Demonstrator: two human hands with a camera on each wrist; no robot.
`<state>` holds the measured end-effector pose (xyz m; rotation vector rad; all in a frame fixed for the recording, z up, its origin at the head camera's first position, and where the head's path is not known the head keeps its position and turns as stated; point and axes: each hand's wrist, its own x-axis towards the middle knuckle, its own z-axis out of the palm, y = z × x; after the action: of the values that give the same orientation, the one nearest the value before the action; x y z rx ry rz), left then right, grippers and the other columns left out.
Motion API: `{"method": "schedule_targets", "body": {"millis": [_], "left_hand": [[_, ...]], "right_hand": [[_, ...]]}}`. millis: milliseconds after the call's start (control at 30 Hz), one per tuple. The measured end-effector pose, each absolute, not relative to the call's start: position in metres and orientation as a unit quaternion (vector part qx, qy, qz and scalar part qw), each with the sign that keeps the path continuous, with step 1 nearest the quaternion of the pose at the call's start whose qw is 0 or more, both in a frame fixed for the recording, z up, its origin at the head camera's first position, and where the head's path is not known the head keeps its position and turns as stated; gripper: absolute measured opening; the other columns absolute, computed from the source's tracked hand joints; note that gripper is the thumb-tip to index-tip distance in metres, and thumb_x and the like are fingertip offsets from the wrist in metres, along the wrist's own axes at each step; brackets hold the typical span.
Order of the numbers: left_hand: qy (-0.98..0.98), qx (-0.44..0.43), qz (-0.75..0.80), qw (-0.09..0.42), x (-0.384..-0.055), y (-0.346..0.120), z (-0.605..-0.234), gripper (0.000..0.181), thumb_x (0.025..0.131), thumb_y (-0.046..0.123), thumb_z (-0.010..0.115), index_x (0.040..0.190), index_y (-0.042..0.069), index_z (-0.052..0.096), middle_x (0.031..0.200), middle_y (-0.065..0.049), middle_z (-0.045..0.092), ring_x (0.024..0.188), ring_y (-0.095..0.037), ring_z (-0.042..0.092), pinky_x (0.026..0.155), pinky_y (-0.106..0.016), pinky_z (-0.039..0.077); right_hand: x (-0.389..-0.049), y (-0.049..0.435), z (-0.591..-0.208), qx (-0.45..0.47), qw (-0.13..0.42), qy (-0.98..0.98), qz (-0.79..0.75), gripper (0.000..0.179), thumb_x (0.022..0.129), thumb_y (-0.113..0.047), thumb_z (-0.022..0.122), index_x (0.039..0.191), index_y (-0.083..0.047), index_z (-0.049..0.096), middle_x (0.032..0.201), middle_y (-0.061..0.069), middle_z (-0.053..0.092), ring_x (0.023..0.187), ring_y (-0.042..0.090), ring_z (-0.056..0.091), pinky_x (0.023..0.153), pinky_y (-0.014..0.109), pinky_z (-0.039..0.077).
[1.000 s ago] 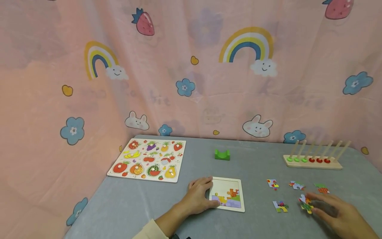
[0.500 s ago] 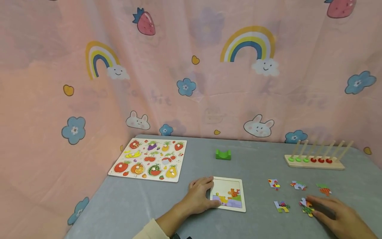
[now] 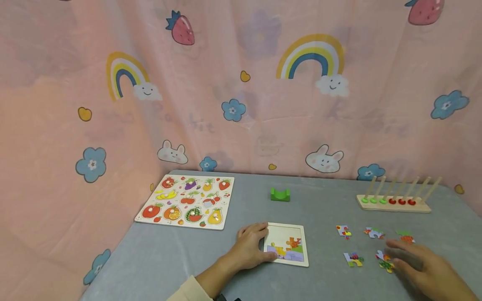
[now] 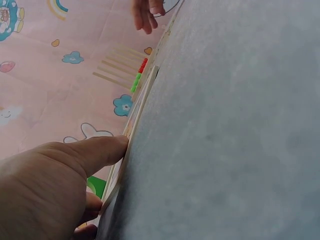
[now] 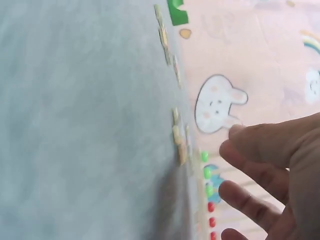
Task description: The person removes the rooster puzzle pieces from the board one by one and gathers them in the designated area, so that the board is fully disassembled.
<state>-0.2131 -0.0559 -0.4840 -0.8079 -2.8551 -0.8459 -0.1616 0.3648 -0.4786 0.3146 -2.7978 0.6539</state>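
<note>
My left hand (image 3: pixel 251 247) holds the left side of a small square jigsaw tray (image 3: pixel 306 246), fingers at its far corner and thumb over the near edge. Several joined pieces (image 3: pixel 288 253) fill the lower part of the tray. To the right, my right hand (image 3: pixel 427 267) hovers with thumb and fingers apart, nothing between them. Just left of its fingertips lies a colourful jigsaw piece (image 3: pixel 385 264). Other loose pieces lie around it: one with purple and green (image 3: pixel 353 259), one with yellow and red (image 3: pixel 344 231), a lilac one (image 3: pixel 374 233) and an orange-and-green one (image 3: pixel 406 237).
A fruit knob puzzle board (image 3: pixel 184 202) lies at the left of the grey table (image 3: pixel 320 288). Behind the tray stands a green block (image 3: pixel 280 195) with a curved notch. A wooden peg rack (image 3: pixel 393 205) with green and red beads stands at the back right.
My right hand has let go of the jigsaw piece, which now lies flat, and its fingers have opened and drawn slightly away. The left hand and tray have stayed put.
</note>
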Motion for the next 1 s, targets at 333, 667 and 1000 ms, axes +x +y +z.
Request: {"method": "schedule_targets", "body": {"millis": [333,667,1000], "left_hand": [[-0.924,-0.26,-0.28,0.023,-0.213,-0.056,-0.485,0.065,0.076,0.036,0.081,0.129,0.004,0.061,0.141,-0.006,0.049,0.13,-0.023,0.041,0.101,-0.052,0.025],[-0.927,-0.256,-0.272,0.028,-0.214,-0.057,-0.486,0.065,0.074,0.038,0.081,0.129,0.007,0.062,0.14,-0.004,0.05,0.13,-0.021,0.041,0.101,-0.051,0.026],[-0.927,-0.253,-0.277,0.028,-0.213,-0.055,-0.486,0.066,0.073,0.037,0.081,0.128,0.006,0.062,0.14,-0.005,0.05,0.13,-0.021,0.041,0.101,-0.051,0.025]], "right_hand": [[-0.162,0.337,-0.431,0.164,0.21,-0.924,0.274,0.047,0.078,-0.018,0.081,0.122,-0.021,0.067,0.116,-0.03,0.054,0.106,-0.022,0.035,0.073,0.007,0.031],[-0.16,0.29,-0.393,0.207,0.225,-0.892,0.332,0.049,0.079,-0.01,0.079,0.124,-0.022,0.066,0.12,-0.021,0.06,0.108,-0.013,0.045,0.076,0.013,0.036],[-0.17,0.246,-0.383,0.233,0.215,-0.878,0.358,0.047,0.081,-0.013,0.078,0.126,-0.019,0.064,0.12,-0.001,0.064,0.115,-0.006,0.046,0.087,0.01,0.033]]}}
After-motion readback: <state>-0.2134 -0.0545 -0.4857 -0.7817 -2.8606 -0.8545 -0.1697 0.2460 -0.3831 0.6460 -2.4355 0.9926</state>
